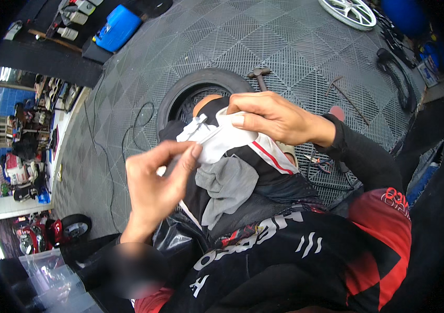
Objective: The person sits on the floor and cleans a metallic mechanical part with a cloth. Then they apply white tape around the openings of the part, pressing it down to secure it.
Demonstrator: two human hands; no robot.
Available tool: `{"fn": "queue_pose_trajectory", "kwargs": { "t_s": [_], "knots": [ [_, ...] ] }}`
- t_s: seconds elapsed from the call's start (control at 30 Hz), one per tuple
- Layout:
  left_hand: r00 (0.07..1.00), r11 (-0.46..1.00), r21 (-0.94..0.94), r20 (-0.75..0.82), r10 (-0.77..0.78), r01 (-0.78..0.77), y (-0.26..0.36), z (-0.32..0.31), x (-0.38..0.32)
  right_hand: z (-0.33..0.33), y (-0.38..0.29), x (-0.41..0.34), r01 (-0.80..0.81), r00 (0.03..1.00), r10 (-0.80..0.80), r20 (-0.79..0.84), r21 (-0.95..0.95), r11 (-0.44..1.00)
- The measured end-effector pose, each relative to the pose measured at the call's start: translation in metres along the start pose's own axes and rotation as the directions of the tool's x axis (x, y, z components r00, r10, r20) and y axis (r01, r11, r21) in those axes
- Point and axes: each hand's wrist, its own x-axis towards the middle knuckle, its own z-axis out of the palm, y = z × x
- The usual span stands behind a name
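Between my hands, above my lap, is a white, smooth, thin-edged piece (222,141); whether it is plastic or a sheet I cannot tell. The thumb and forefinger of my left hand (159,182) pinch its near left edge. My right hand (275,117) grips its upper right part between thumb and bent fingers. Behind it, a smaller white shape (196,127) shows, partly hidden. A grey cloth (228,187) lies crumpled on my lap just below. Past my knees a black tyre (169,99) lies flat on the floor, with a hammer (260,76) beside it.
Pliers (318,160) and a black cable lie on the grated tile floor (284,43) to the right. Farther off are a thin rod (351,103), a curved black part (396,78), a white wheel rim (349,12) and a blue jerrycan (118,28). A red motorcycle (46,234) stands at left.
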Motion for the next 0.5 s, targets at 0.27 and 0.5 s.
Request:
{"fn": "queue_pose_trajectory", "kwargs": {
  "t_s": [0.27,0.5],
  "knots": [
    [0.995,1.0,0.008,-0.093,0.03,-0.029,-0.009,0.004,0.007,0.009,-0.003,0.013,0.083,0.964,-0.178,-0.196,-0.416,0.906],
    [0.987,0.999,-0.035,-0.159,0.009,-0.015,0.002,0.01,0.01,0.008,0.025,0.025,0.264,0.815,-0.535,-0.222,-0.68,0.684]
  ]
}}
